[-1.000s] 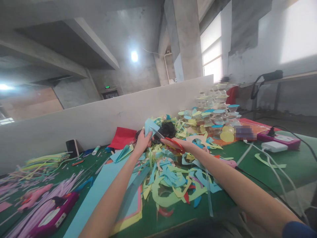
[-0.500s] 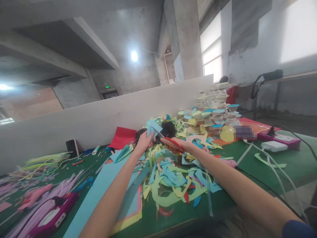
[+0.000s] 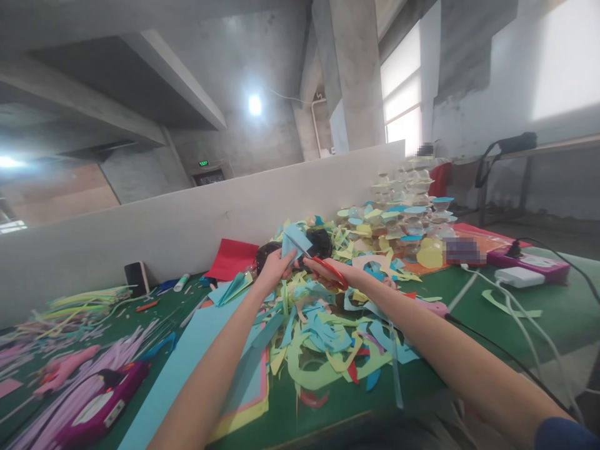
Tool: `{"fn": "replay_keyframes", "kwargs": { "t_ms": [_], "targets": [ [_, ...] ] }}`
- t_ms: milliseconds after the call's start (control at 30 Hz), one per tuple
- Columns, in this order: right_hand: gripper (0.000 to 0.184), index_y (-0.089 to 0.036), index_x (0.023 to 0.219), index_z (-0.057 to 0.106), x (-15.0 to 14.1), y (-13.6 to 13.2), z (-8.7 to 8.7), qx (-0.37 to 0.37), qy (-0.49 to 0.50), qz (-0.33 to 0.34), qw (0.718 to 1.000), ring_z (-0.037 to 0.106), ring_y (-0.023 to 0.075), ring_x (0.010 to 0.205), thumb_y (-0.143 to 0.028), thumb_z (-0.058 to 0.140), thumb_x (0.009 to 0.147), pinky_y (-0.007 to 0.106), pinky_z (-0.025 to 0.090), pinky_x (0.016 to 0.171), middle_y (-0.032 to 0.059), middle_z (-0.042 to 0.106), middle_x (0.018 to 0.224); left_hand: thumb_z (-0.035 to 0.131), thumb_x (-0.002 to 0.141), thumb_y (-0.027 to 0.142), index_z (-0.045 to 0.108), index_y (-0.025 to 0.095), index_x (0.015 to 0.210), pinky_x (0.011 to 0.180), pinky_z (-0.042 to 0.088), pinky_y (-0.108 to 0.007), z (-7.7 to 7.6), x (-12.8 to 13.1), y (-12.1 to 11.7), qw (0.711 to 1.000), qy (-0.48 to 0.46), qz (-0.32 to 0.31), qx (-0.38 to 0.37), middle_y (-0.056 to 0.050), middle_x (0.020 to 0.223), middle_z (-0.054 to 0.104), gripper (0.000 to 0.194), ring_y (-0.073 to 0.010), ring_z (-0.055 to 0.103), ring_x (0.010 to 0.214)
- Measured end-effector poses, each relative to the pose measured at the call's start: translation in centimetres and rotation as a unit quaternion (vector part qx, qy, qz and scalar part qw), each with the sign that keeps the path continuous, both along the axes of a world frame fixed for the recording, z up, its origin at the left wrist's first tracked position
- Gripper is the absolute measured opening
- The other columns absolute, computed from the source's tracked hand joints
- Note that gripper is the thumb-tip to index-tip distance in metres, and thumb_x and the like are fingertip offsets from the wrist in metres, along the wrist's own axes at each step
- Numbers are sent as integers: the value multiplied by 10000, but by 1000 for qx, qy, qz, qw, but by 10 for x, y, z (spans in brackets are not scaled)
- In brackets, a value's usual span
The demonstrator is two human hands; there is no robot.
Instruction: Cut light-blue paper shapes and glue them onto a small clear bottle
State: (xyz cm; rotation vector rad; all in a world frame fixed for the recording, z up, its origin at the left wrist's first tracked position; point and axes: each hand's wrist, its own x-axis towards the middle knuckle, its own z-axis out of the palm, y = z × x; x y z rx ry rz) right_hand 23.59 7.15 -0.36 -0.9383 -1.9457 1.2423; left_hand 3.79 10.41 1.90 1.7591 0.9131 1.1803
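- At the near edge of the green table [image 3: 285,409], a stack of blue sheets [image 3: 185,356] is laid on the left, with pink and yellow edges exposed beneath.
- Farther in, the middle is covered by a heap of paper scraps [image 3: 323,337], over which both forearms are stretched.
- A small blue paper piece [image 3: 294,239] is pinched at its near edge by the left hand [image 3: 273,270], above the heap's far part.
- The red handles of the scissors [image 3: 334,273] are gripped by the right hand [image 3: 349,271]; how far its fingers are parted cannot be told.
- Over the last second, the piece has been shifted slightly right, toward the scissors; a cut seems to be under way, though not finished.
- Beyond, clear cups [image 3: 415,219] are stacked on the far right, before a white partition [image 3: 187,219].
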Motion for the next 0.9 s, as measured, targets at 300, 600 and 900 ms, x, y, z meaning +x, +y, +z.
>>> {"fn": "replay_keyframes", "kwargs": {
  "t_ms": [300,600,900],
  "targets": [
    [499,-217,656,506,-4,-5,5,32,-14,-7,999,425,116,430,-665,449,867,281,428,491,-29,469,499,661,762,555,540,145,674,351,234,-189,-1,5,-7,998,45,-20,-35,60,410,450,437,-33,297,298],
    [720,-209,415,458,-5,7,6,12,-100,-168,981,523,147,411,-794,347,818,261,475,540,45,523,407,670,767,543,503,163,872,328,317,-189,-9,2,-5,997,29,-21,-62,-14,722,640,428,-41,413,350],
    [591,-177,583,543,3,13,5,98,-311,-236,915,632,230,604,-731,509,785,274,412,533,122,645,645,669,791,493,500,169,990,332,388,-202,-17,-18,-23,991,26,91,-89,-59,807,696,415,-102,567,417]
  ]
}}
